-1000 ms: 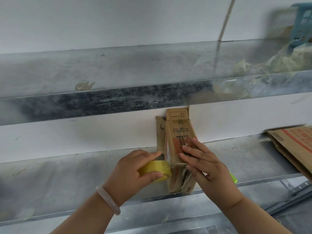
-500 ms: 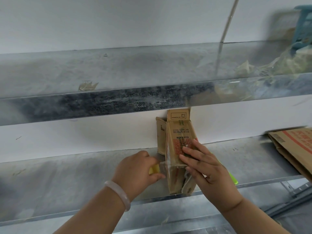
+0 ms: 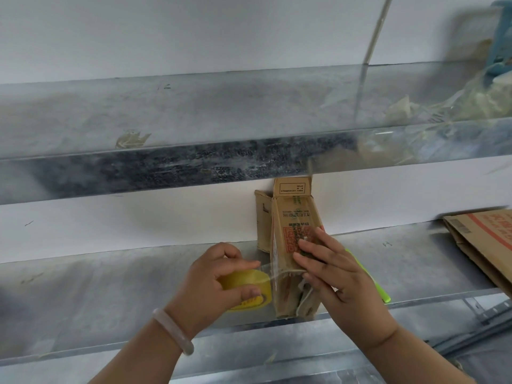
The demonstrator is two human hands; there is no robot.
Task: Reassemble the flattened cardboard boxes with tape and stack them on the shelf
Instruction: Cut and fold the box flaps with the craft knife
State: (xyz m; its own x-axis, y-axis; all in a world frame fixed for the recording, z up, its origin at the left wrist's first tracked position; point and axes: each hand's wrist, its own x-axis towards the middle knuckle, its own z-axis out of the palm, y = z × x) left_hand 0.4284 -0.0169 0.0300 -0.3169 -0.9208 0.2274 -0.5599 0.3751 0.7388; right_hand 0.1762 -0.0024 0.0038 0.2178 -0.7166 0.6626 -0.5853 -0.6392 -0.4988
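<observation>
A small brown cardboard box [image 3: 293, 217] with red print stands upright on the metal shelf [image 3: 110, 286], its top flaps open against the white wall. My left hand [image 3: 213, 284] grips a yellow tape roll [image 3: 249, 289] just left of the box. A clear strip of tape runs from the roll to the box's near lower edge. My right hand [image 3: 335, 273] lies with straight fingers pressed on the box's printed side and lower flaps.
A flattened cardboard box [image 3: 487, 245] with red print lies at the shelf's right end. A bright green tool [image 3: 376, 284] shows behind my right hand. The upper shelf [image 3: 194, 167] overhangs closely, with crumpled plastic [image 3: 443, 106] at its right.
My left hand has drawn the tape roll back to the left, away from the box, stretching out a strip of clear tape. My right hand stays pressed on the box.
</observation>
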